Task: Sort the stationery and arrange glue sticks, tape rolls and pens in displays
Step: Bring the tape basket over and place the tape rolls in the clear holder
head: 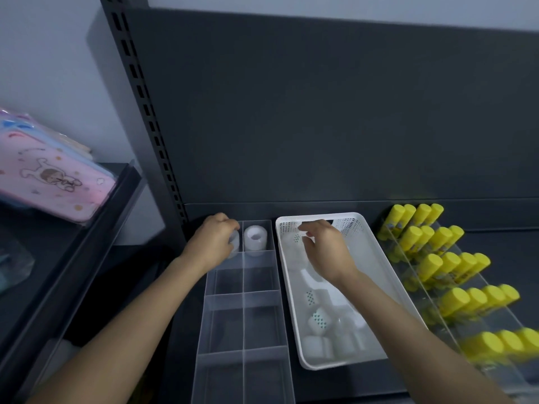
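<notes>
This looks like a stationery shop. The fixture is dark metal retail shelving: a slotted upright (145, 112) for hanging brackets, and a plain back panel (320, 112) rising behind the shelf. Goods are laid out as stock, many of a kind. Yellow-capped glue sticks (431, 266) stand in rows on a tiered clear stand (444, 322), and white tape rolls (255, 237) sit in a divided clear tray (242, 322). More are heaped in a white basket (291, 287). On the neighbouring shelf (87, 258), behind a clear front lip, lies a stack of what seem to be pink cartoon-printed pencil cases (49, 176).
</notes>
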A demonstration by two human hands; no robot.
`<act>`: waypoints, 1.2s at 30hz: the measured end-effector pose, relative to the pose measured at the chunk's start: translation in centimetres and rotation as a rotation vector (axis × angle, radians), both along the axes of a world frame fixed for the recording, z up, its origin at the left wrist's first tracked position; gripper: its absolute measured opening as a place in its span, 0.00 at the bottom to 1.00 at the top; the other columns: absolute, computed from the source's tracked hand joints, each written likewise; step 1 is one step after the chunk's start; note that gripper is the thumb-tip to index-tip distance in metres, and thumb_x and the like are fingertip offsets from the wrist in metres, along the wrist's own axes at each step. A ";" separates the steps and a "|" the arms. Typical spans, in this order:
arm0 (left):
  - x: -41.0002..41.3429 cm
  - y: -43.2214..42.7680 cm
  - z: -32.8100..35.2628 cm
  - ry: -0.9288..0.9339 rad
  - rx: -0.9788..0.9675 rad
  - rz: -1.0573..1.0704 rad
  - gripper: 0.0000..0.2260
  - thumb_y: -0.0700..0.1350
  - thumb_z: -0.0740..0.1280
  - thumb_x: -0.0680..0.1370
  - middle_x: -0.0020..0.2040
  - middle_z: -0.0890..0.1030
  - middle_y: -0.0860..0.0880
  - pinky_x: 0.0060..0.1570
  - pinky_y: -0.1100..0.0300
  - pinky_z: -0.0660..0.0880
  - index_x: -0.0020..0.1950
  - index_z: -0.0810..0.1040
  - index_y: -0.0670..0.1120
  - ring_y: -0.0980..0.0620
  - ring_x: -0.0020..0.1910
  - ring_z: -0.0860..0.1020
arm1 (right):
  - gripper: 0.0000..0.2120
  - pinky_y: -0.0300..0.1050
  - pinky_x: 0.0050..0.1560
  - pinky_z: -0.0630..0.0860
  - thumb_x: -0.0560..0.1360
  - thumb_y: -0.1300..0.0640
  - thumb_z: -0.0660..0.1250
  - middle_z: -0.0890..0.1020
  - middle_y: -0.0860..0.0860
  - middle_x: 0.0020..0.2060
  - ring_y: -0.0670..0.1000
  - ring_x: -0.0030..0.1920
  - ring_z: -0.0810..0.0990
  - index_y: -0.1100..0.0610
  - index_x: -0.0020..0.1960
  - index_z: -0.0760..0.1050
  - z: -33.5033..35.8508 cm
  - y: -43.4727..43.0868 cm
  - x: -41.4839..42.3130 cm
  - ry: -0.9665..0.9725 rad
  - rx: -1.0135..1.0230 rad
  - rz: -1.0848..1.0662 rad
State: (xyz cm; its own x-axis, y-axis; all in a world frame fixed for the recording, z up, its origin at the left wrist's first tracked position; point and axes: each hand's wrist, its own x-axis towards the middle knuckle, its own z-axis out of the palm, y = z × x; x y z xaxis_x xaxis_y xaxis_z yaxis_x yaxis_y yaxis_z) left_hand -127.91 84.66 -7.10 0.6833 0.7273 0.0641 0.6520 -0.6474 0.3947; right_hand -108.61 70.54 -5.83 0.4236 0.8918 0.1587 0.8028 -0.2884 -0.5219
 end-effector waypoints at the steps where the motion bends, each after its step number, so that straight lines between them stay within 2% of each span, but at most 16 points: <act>1: 0.2 -0.5 0.2 -0.031 0.019 0.004 0.17 0.36 0.67 0.75 0.60 0.73 0.45 0.59 0.57 0.70 0.64 0.76 0.42 0.47 0.60 0.71 | 0.15 0.44 0.55 0.74 0.77 0.66 0.60 0.78 0.56 0.58 0.54 0.55 0.78 0.59 0.61 0.77 0.0 -0.4 0.1 -0.008 0.010 -0.005; 3: 0.9 -1.9 1.0 -0.121 0.049 0.000 0.15 0.38 0.68 0.74 0.58 0.74 0.46 0.58 0.56 0.71 0.62 0.77 0.42 0.47 0.58 0.72 | 0.15 0.41 0.54 0.72 0.76 0.66 0.60 0.80 0.56 0.57 0.54 0.55 0.78 0.59 0.61 0.78 -0.1 -1.4 0.5 -0.025 0.008 -0.010; 6: 2.1 -4.6 2.1 -0.219 0.012 -0.067 0.13 0.43 0.70 0.73 0.56 0.76 0.49 0.57 0.55 0.71 0.58 0.80 0.46 0.50 0.55 0.75 | 0.16 0.43 0.58 0.72 0.76 0.65 0.61 0.80 0.55 0.58 0.55 0.59 0.77 0.58 0.62 0.77 -0.5 -3.2 1.1 -0.029 -0.085 0.025; 8: 2.8 -6.5 2.7 -0.223 -0.036 -0.170 0.12 0.45 0.71 0.73 0.55 0.77 0.53 0.58 0.57 0.71 0.56 0.81 0.48 0.54 0.55 0.76 | 0.15 0.42 0.59 0.71 0.77 0.63 0.62 0.80 0.55 0.59 0.54 0.60 0.76 0.58 0.62 0.77 -0.6 -4.6 1.6 -0.031 -0.138 0.048; 10: 3.8 -8.1 3.0 -0.205 -0.100 -0.319 0.09 0.44 0.71 0.73 0.52 0.78 0.52 0.56 0.58 0.72 0.53 0.81 0.47 0.53 0.53 0.76 | 0.15 0.39 0.58 0.68 0.77 0.62 0.62 0.79 0.54 0.60 0.53 0.61 0.76 0.57 0.62 0.77 -0.5 -5.7 2.0 -0.043 -0.147 0.047; 13: 5.6 -10.1 3.0 0.002 -0.123 -0.496 0.12 0.42 0.68 0.75 0.55 0.76 0.51 0.56 0.58 0.71 0.58 0.79 0.47 0.53 0.54 0.74 | 0.15 0.38 0.55 0.67 0.76 0.61 0.63 0.79 0.54 0.59 0.53 0.59 0.77 0.57 0.62 0.77 -0.4 -6.9 2.7 -0.038 -0.159 0.015; 16: 7.2 -11.2 2.8 0.270 -0.081 -0.571 0.19 0.37 0.64 0.75 0.59 0.73 0.50 0.54 0.51 0.74 0.65 0.74 0.49 0.49 0.56 0.75 | 0.16 0.39 0.56 0.68 0.76 0.61 0.63 0.79 0.54 0.59 0.53 0.58 0.77 0.56 0.63 0.76 -0.6 -7.6 3.1 -0.019 -0.200 0.007; 18: 8.0 -11.7 2.7 0.404 -0.042 -0.620 0.23 0.35 0.62 0.75 0.61 0.72 0.49 0.51 0.51 0.75 0.68 0.71 0.50 0.47 0.57 0.75 | 0.17 0.39 0.56 0.68 0.75 0.61 0.64 0.79 0.54 0.59 0.53 0.58 0.77 0.56 0.64 0.75 -0.8 -7.9 3.3 -0.007 -0.217 0.010; 24: 9.4 -12.1 2.5 0.528 -0.025 -0.655 0.26 0.33 0.61 0.75 0.61 0.74 0.48 0.44 0.53 0.72 0.70 0.68 0.53 0.44 0.57 0.74 | 0.21 0.40 0.55 0.70 0.75 0.57 0.66 0.79 0.53 0.58 0.52 0.57 0.77 0.53 0.67 0.72 -1.7 -8.1 4.0 0.028 -0.267 -0.004; 29: 9.8 -11.9 2.0 0.465 -0.016 -0.611 0.22 0.34 0.62 0.74 0.57 0.75 0.48 0.44 0.50 0.77 0.66 0.72 0.51 0.45 0.52 0.76 | 0.27 0.44 0.58 0.71 0.73 0.52 0.69 0.77 0.55 0.61 0.54 0.61 0.76 0.53 0.70 0.68 -1.8 -7.2 4.0 0.021 -0.317 0.002; 32: 9.7 -11.6 1.9 0.358 -0.055 -0.565 0.19 0.39 0.66 0.73 0.55 0.71 0.50 0.46 0.49 0.76 0.63 0.72 0.50 0.47 0.51 0.75 | 0.27 0.46 0.59 0.72 0.73 0.53 0.69 0.77 0.56 0.61 0.56 0.61 0.75 0.54 0.70 0.66 -2.0 -6.6 4.2 0.000 -0.347 0.012; 34: 9.5 -11.2 2.1 0.229 -0.093 -0.503 0.17 0.43 0.69 0.71 0.53 0.71 0.50 0.47 0.50 0.75 0.59 0.69 0.47 0.49 0.49 0.74 | 0.25 0.45 0.55 0.73 0.72 0.55 0.69 0.78 0.56 0.59 0.56 0.59 0.76 0.56 0.67 0.68 -2.1 -6.3 4.3 0.026 -0.335 -0.005; 36: 9.3 -10.7 2.4 0.078 -0.125 -0.415 0.17 0.43 0.69 0.70 0.53 0.73 0.48 0.49 0.50 0.74 0.55 0.67 0.44 0.49 0.50 0.74 | 0.22 0.44 0.48 0.70 0.72 0.54 0.69 0.78 0.55 0.56 0.56 0.55 0.77 0.57 0.63 0.67 -2.2 -6.0 4.3 0.053 -0.347 -0.023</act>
State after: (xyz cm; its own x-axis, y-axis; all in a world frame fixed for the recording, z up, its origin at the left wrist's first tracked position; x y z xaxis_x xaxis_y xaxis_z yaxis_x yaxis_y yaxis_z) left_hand -118.63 73.92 -4.75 0.9185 0.3890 -0.0704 0.3778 -0.8111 0.4466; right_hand -104.27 64.58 -8.01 0.4438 0.8788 -0.1753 0.7684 -0.4738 -0.4302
